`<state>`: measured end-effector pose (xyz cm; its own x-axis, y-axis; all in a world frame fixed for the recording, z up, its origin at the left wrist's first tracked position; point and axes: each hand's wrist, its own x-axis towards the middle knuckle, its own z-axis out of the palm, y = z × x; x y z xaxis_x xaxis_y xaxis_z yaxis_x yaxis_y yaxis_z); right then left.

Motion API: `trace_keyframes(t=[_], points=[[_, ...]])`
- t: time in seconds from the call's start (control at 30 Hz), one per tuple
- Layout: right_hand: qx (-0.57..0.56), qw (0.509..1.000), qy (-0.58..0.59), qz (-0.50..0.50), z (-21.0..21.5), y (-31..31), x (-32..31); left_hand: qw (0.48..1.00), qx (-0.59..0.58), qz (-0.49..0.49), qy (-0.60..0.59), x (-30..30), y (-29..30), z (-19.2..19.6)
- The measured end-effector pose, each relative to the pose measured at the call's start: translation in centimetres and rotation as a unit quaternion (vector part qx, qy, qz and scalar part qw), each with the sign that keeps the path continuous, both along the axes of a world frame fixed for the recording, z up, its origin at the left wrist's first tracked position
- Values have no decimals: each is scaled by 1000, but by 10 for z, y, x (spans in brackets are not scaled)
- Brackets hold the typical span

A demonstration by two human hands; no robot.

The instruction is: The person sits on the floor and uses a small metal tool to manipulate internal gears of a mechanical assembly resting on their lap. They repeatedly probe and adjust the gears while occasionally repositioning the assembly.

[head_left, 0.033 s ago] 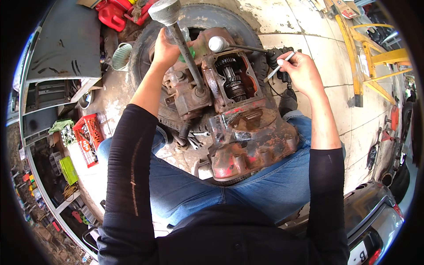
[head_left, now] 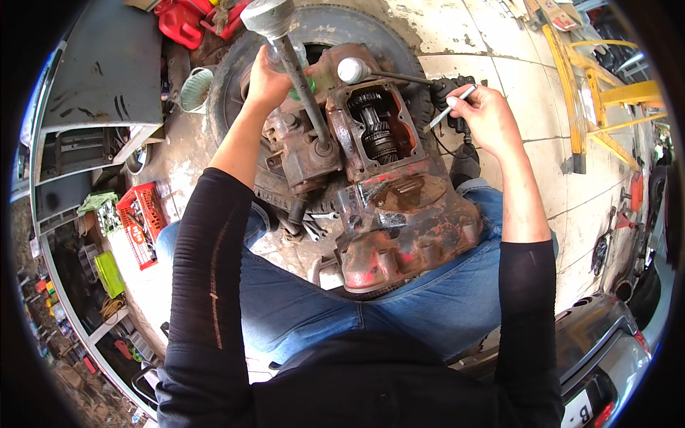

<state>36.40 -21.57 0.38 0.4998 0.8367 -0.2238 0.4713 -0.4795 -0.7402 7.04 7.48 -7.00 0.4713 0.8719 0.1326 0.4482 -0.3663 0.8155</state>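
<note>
The left hand [head_left: 268, 84] grasps a clear bottle [head_left: 295, 53], best kept upright. The open gearbox [head_left: 385, 170] lies over the near edge of the tyre [head_left: 389, 36]; its gears [head_left: 379, 135] want protecting from grit. The right hand [head_left: 486, 118] pinches a slim pale rod [head_left: 440, 118], ideally lightly.

Housing [head_left: 407, 182] open on top, gears [head_left: 379, 135] crowding inside. Tall lever [head_left: 303, 85] stands between left hand [head_left: 267, 82] and gears; white-knobbed rod [head_left: 352, 70] crosses far side. Room between right hand [head_left: 489, 118] and yellow stand [head_left: 567, 93].
</note>
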Motion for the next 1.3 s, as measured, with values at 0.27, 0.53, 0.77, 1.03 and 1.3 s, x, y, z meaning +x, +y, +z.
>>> trace_keyframes(t=[0.27,0.53,0.77,1.03,1.3], points=[[52,991,119,25,1,12,-41,991,-120,-38,-37,-18,-5,-16],[75,984,158,34,-5,15,-54,995,-91,-31,35,-33,4,-32],[47,995,91,16,-19,13,-55,967,3,13,256,-74,-40,-58],[48,999,-10,-15,-52,23,-72,964,15,246,98,-96,-115,-98],[121,984,113,-65,-83,31,-72,943,-107,307,66,-70,-143,-101]])
